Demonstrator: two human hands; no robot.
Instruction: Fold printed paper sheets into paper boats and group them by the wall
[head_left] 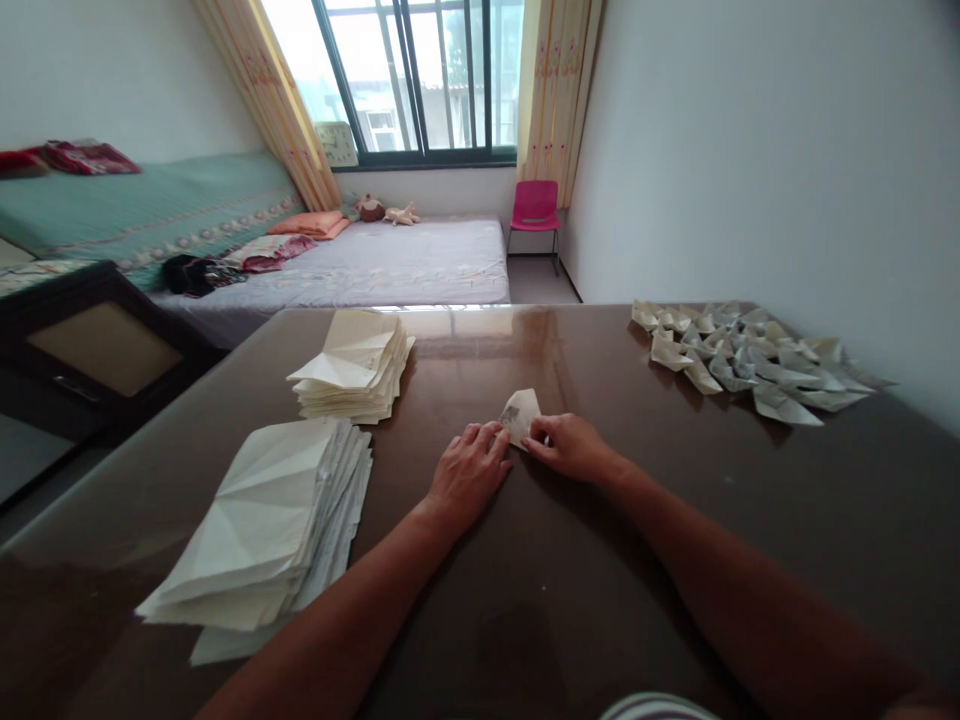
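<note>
A small piece of folded paper (523, 412) with a grey printed patch lies on the brown table in front of me, its top coming to a blunt point. My left hand (472, 468) rests palm down at its left edge, fingers bent together and pressing the paper. From the other side, my right hand (566, 446) pinches the lower right edge between thumb and curled fingers. The fingertips hide the lower edges of the paper. At the back right of the table stand several folded paper boats (739, 360), grouped close together.
Two stacks of creased paper sheets lie on the left: a nearer, larger stack (262, 500) beside my left forearm, and a farther stack (352, 365). Beyond the glossy table (600, 600) are a bed (435, 260), a pink chair (535, 208) and a dark cabinet (97, 350). A white wall borders the right.
</note>
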